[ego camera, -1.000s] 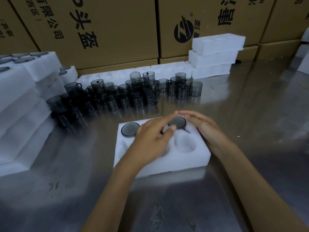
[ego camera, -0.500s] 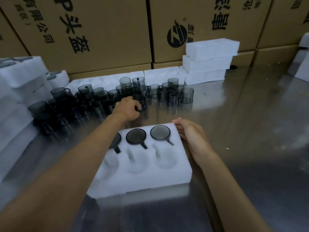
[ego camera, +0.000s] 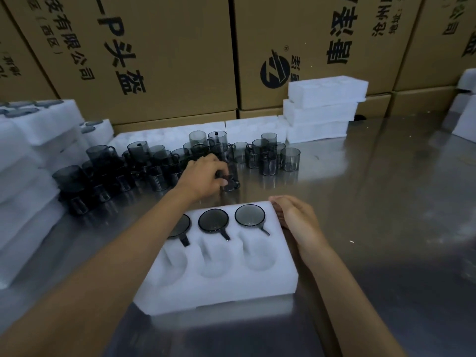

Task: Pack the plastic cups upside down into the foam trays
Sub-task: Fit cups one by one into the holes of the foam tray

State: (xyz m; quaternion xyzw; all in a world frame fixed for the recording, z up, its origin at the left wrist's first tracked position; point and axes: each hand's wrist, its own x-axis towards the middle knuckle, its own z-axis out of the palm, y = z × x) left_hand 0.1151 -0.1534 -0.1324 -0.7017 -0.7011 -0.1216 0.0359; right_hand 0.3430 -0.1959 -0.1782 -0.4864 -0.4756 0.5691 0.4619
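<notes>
a smoky grey clear plastic cup with a handle (ego camera: 230, 183) sits just above frame centre, gripped by the left hand (ego camera: 203, 176) with fingers curled round it. below it, the white six-pocket foam tray (ego camera: 226, 287) holds three upturned cups in its far row. the right hand (ego camera: 293, 217) lies against the tray's right edge, fingers loosely bent; this looks like the pick-up step, with flipping the cup into a near pocket next.

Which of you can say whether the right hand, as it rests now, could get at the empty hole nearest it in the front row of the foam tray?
Probably yes. The right hand rests on the foam tray at its right edge, holding nothing, and the empty hole beside it lies open. The left hand is away among the loose cups.
</notes>
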